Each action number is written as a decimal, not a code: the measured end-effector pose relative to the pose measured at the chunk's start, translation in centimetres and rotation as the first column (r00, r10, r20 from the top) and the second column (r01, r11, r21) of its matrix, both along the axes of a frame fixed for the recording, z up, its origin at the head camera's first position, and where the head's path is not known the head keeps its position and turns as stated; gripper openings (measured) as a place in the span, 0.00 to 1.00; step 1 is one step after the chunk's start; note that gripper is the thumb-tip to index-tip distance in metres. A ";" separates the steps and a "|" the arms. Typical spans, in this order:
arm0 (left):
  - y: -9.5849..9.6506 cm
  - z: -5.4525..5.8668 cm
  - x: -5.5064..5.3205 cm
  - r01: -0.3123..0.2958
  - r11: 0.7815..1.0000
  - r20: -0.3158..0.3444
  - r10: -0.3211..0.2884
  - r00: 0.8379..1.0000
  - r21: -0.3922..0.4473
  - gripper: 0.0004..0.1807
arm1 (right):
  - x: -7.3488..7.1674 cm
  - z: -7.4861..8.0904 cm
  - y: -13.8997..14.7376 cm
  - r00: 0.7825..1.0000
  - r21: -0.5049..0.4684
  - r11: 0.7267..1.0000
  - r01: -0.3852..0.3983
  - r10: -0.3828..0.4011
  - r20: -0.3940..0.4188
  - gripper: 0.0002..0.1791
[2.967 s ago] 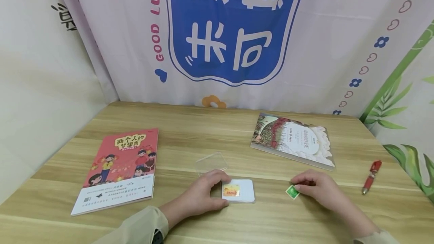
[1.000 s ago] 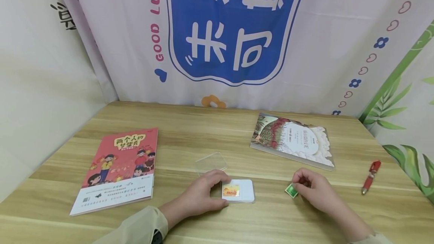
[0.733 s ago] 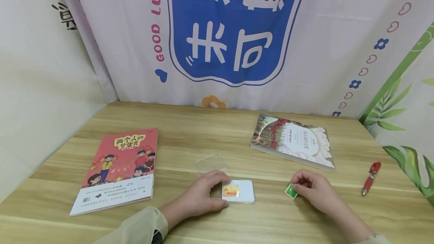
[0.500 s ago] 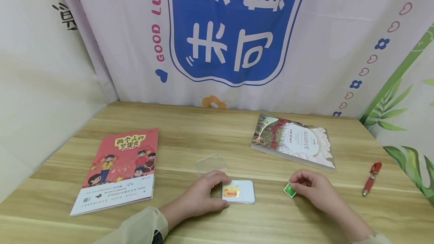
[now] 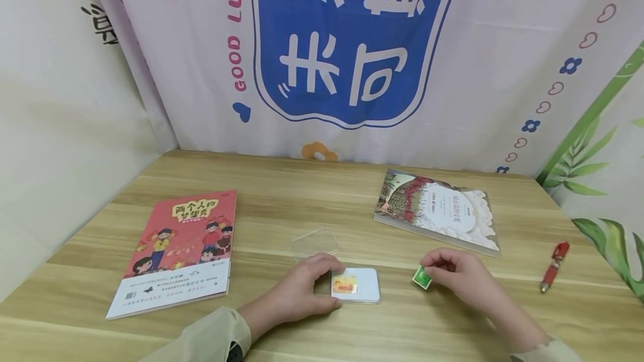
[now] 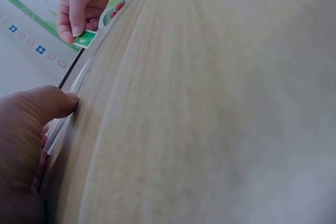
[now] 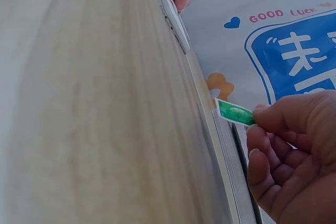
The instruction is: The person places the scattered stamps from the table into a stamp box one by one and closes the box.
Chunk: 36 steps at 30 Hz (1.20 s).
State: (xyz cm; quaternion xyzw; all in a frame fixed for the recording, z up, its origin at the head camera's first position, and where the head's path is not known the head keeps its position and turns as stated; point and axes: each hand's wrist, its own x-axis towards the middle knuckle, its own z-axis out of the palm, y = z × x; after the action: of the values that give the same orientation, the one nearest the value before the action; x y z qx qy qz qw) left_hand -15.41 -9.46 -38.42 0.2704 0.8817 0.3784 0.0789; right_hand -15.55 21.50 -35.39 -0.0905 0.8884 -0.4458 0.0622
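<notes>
My right hand [image 5: 460, 278] pinches a small green stamp [image 5: 421, 277] with a pale border between thumb and forefinger, above the table. In the right wrist view the same stamp [image 7: 235, 113] juts from the fingertips. My left hand [image 5: 299, 289] holds a flat white card case [image 5: 369, 285] by its left end, thumb at the near edge and fingers at the far one. On the case lies a yellow and red stamp [image 5: 345, 284]. In the left wrist view my left thumb [image 6: 55, 103] is against the case's edge. Part of the case is hidden under the fingers.
A clear plastic lid [image 5: 314, 241] lies just behind my left hand. To the left is a red book [image 5: 186, 239]; a patterned book [image 5: 448, 211] lies at the back right. A red pen [image 5: 555, 267] is at the far right. A printed curtain [image 5: 211, 71] closes off the table's back.
My right hand has moved left towards the card case, carrying the green stamp. The left hand keeps its hold on the case and has stayed in place.
</notes>
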 end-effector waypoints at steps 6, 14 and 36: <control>0.0 0.0 0.0 0.000 1.000 -0.006 0.000 1.000 0.001 0.25 | 0.0 0.3 -0.8 0.999 -0.049 0.998 -0.026 0.027 0.030 0.08; 0.0 -0.1 0.1 0.000 1.000 -0.017 0.000 1.000 -0.003 0.25 | -0.1 0.7 -2.0 0.995 -0.092 0.992 -0.089 0.093 0.043 0.08; 0.0 -0.3 0.0 -0.001 1.000 -0.028 0.001 1.000 -0.003 0.26 | -0.9 0.2 -5.0 0.977 -0.113 0.971 -0.210 0.213 0.016 0.08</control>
State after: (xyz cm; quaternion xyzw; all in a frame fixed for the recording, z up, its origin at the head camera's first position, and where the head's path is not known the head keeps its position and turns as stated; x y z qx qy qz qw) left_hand -15.42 -9.45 -38.70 0.2753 0.8835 0.3731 0.0667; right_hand -16.48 16.50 -35.23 -0.1817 0.8466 -0.4866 0.1165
